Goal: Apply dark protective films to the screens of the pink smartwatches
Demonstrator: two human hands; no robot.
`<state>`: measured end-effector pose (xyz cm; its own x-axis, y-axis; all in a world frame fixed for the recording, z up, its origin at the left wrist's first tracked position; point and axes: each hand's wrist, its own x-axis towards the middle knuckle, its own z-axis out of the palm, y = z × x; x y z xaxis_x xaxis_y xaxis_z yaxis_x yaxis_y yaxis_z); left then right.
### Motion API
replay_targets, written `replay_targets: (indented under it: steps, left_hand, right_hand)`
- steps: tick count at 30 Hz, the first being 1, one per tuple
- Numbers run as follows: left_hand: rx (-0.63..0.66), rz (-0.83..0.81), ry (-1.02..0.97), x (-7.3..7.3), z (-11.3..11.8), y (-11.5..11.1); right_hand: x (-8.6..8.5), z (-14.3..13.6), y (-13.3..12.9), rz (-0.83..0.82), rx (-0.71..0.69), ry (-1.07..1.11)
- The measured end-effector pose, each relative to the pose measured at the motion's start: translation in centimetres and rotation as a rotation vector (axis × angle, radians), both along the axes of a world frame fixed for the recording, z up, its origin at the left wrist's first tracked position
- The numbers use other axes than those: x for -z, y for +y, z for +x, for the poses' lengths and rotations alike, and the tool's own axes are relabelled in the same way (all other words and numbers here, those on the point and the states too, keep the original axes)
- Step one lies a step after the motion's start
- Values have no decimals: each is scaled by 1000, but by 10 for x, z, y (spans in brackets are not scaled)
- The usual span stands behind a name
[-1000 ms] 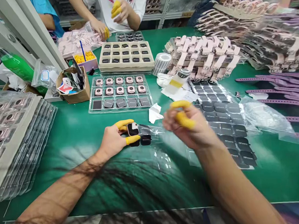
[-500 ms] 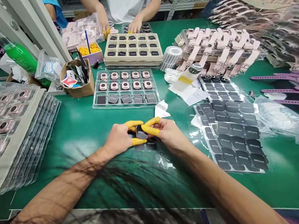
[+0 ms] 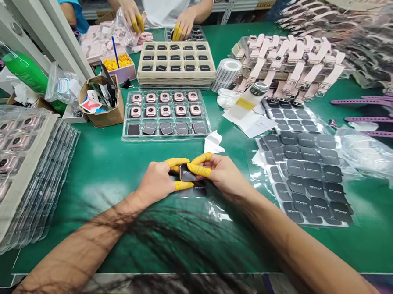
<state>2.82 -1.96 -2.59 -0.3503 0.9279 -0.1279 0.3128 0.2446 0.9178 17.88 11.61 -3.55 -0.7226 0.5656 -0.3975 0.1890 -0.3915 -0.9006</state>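
Observation:
Between my hands, low over the green table, is a watch case (image 3: 186, 174) with a black film lettered in white on its face. My left hand (image 3: 158, 179) pinches its left side, yellow finger cots on the fingers. From the right, my right hand (image 3: 217, 168) grips its upper edge, thumb and forefinger also in yellow cots. Just below lies a clear sheet with black films (image 3: 199, 189), partly hidden by my hands. Ahead sits a clear tray (image 3: 125, 132) of pink watch cases (image 3: 165, 110), its front row showing black faces.
Sheets of black films (image 3: 312, 189) lie at right, beside pink watch straps (image 3: 291, 67). Stacked trays (image 3: 50, 185) stand at left. Behind are a beige tray (image 3: 176, 78), a cardboard box (image 3: 107, 114) and a co-worker's yellow-tipped hands (image 3: 182, 27). Crumpled white paper (image 3: 213, 142) lies nearby.
My hands keep nearly the same grip on the watch case. Across the table, the co-worker's hands have shifted, the one at left lifting slightly. The view has moved a little.

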Motion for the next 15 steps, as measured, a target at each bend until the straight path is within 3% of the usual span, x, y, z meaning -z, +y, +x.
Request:
replay_targets:
  steps: [15]
  left_hand:
    - [17,14,7,3,-3,1]
  right_hand:
    - [-7,-1,-2,20,-2,-38]
